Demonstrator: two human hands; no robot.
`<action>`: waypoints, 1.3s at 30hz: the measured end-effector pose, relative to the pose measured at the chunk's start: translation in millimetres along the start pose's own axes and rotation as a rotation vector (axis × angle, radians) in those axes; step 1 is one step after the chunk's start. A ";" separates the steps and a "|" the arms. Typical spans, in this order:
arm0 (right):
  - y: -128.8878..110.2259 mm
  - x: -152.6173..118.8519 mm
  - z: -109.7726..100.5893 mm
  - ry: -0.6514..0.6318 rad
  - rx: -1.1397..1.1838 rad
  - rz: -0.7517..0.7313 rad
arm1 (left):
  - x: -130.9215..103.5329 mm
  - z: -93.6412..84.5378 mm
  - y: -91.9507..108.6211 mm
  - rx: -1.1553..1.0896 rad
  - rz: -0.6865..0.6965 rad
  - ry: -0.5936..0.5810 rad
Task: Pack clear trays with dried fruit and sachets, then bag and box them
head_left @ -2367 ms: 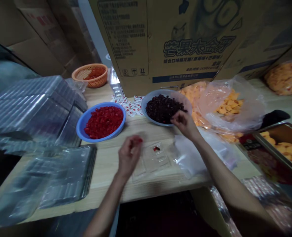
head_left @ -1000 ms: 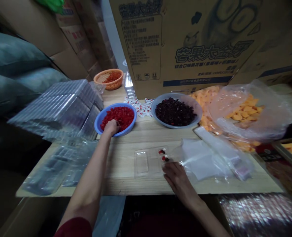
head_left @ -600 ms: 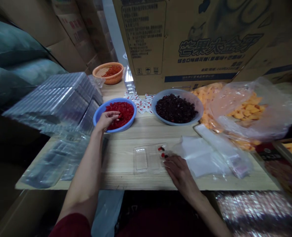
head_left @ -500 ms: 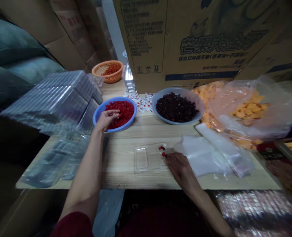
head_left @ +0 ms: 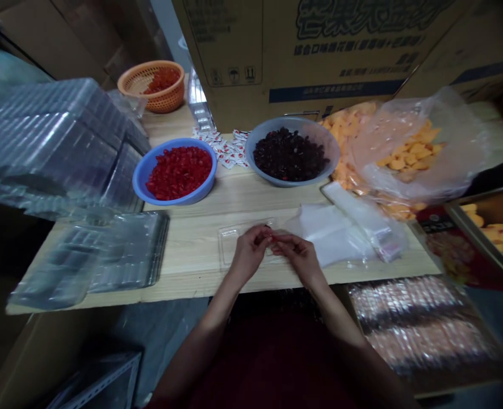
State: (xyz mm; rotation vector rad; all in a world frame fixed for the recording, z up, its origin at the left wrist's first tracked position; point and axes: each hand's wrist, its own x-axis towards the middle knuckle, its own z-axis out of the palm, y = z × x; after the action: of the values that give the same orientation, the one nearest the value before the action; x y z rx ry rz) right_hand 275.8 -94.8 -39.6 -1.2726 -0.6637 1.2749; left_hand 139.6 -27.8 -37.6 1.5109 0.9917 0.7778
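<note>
A transparent tray (head_left: 230, 233) is laid flat near the front edge of the bench (head_left: 192, 227), where it can be reached by both hands without stretching. Over it the left hand (head_left: 249, 250) and the right hand (head_left: 300, 258) are brought together, their fingers bent and nearly closed, probably for fine control; a small red piece (head_left: 273, 237) is seen at the meeting fingertips, but by which hand it is gripped cannot be told. Part of the tray is hidden beneath them. Behind, a blue bowl (head_left: 137, 182) of red pieces (head_left: 179, 173) and a greyish bowl (head_left: 335, 150) of dark pieces (head_left: 288, 153) are set apart, seemingly so that each can be reached and the contents not mixed. Plastic sleeves (head_left: 326, 236) are laid just beside the right hand, and stacked trays (head_left: 55, 136) are massed on the left. The pale, wood-grained bench is backed by a large printed carton (head_left: 230, 57), with an orange basket (head_left: 166, 102) placed at the rear; wrapped goods (head_left: 409, 301) are held in a box lower on the right.
</note>
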 end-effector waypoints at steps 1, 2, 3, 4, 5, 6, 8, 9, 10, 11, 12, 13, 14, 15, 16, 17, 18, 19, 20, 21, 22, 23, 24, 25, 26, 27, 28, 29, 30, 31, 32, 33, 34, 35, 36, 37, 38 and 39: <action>3.1 -0.9 -4.2 -0.004 -0.030 0.000 | -3.9 3.6 -3.2 0.038 0.019 -0.003; 5.7 -2.4 -8.0 -0.014 -0.072 -0.004 | -7.2 5.4 -4.7 0.078 0.041 -0.015; 7.7 -4.2 -11.2 -0.013 -0.130 -0.026 | -10.3 6.4 -5.0 0.122 0.063 -0.032; 9.1 -6.2 -13.6 -0.005 -0.210 -0.064 | -13.4 7.1 -4.3 0.171 0.083 -0.048; 9.8 -8.1 -15.3 0.009 -0.306 -0.115 | -16.6 7.8 -3.1 0.225 0.103 -0.059; 9.7 -9.9 -16.6 0.027 -0.407 -0.175 | -19.9 7.9 -1.4 0.278 0.120 -0.066; 7.5 -12.8 -18.9 0.051 -0.566 -0.284 | -25.5 3.0 3.1 0.351 0.148 -0.082; 5.7 -14.0 -20.2 0.051 -0.609 -0.318 | -26.5 -4.1 6.2 0.364 0.158 -0.083; 3.8 -14.9 -21.7 0.048 -0.630 -0.334 | -25.3 -15.5 10.2 0.368 0.168 -0.060; 1.9 -15.5 -23.2 0.049 -0.641 -0.343 | -20.9 -31.4 14.9 0.375 0.176 -0.004; 0.3 -15.9 -24.4 0.047 -0.648 -0.347 | -12.7 -51.4 20.2 0.396 0.180 0.082; -0.8 -15.9 -25.1 0.043 -0.658 -0.353 | -0.4 -74.7 25.7 0.439 0.181 0.200; -1.4 -15.6 -25.0 0.040 -0.669 -0.367 | 15.9 -99.7 30.9 0.517 0.172 0.336; -1.4 -15.1 -23.9 0.040 -0.681 -0.391 | 35.5 -124.7 35.4 0.620 0.144 0.456; -0.7 -14.3 -22.0 0.043 -0.695 -0.425 | 57.3 -147.9 38.6 0.722 0.096 0.519; 0.3 -13.4 -19.4 0.045 -0.709 -0.464 | 80.1 -167.8 40.4 0.748 0.053 0.526; 1.8 -12.5 -16.4 0.044 -0.726 -0.504 | 102.2 -183.7 40.6 0.751 0.009 0.493; 3.4 -11.6 -13.3 0.039 -0.747 -0.540 | 122.5 -195.3 39.3 0.750 -0.042 0.430; 5.1 -10.8 -10.3 0.025 -0.771 -0.569 | 139.9 -202.9 36.8 0.741 -0.081 0.369; 6.8 -10.2 -7.7 0.002 -0.800 -0.588 | 153.6 -207.3 33.1 0.732 -0.114 0.310; 8.3 -9.8 -5.6 -0.025 -0.831 -0.598 | 163.4 -209.8 28.5 0.729 -0.143 0.257; 9.5 -9.6 -4.0 -0.051 -0.862 -0.600 | 169.4 -211.4 23.4 0.731 -0.169 0.214; 10.5 -9.6 -3.0 -0.071 -0.892 -0.596 | 172.2 -212.9 18.0 0.732 -0.190 0.175; 11.2 -9.7 -2.5 -0.086 -0.919 -0.590 | 172.4 -214.8 12.8 0.729 -0.204 0.142; 11.7 -9.8 -2.4 -0.094 -0.941 -0.584 | 170.9 -217.4 8.1 0.723 -0.211 0.117; 12.0 -9.9 -2.7 -0.095 -0.959 -0.580 | 168.3 -220.6 4.2 0.717 -0.210 0.097; 12.4 -9.8 -3.4 -0.094 -0.973 -0.580 | 165.2 -224.1 1.4 0.699 -0.200 0.090; 12.7 -9.4 -4.2 -0.093 -0.986 -0.579 | 162.0 -227.7 -0.1 0.672 -0.184 0.099; 13.2 -8.7 -5.3 -0.095 -0.998 -0.577 | 158.8 -231.2 0.0 0.643 -0.168 0.117; 13.9 -7.9 -6.3 -0.098 -1.007 -0.574 | 155.9 -234.2 1.7 0.613 -0.154 0.150; 14.6 -6.9 -7.2 -0.097 -1.012 -0.569 | 152.9 -236.5 5.0 0.583 -0.138 0.191; 15.3 -6.0 -7.9 -0.092 -1.014 -0.559 | 149.4 -237.4 9.6 0.557 -0.117 0.244; 16.0 -5.3 -8.3 -0.085 -1.010 -0.545 | 145.1 -236.4 15.3 0.533 -0.086 0.307; 16.4 -5.0 -8.4 -0.075 -1.000 -0.528 | 139.3 -232.4 21.4 0.513 -0.047 0.370; 16.6 -5.2 -8.4 -0.064 -0.986 -0.511 | 131.3 -224.8 27.5 0.483 0.002 0.423; 16.6 -5.7 -8.4 -0.053 -0.967 -0.495 | 120.8 -212.8 32.9 0.451 0.051 0.456; 16.6 -6.6 -8.4 -0.044 -0.945 -0.483 | 107.4 -196.3 37.0 0.417 0.096 0.464; 16.6 -7.6 -8.7 -0.036 -0.923 -0.478 | 91.3 -175.6 39.3 0.387 0.136 0.427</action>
State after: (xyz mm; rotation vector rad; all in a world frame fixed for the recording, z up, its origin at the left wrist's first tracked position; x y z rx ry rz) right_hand 276.7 -107.6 -55.2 -1.6613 -1.5837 0.5770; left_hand 30.2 129.0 26.9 1.7969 1.4290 1.0806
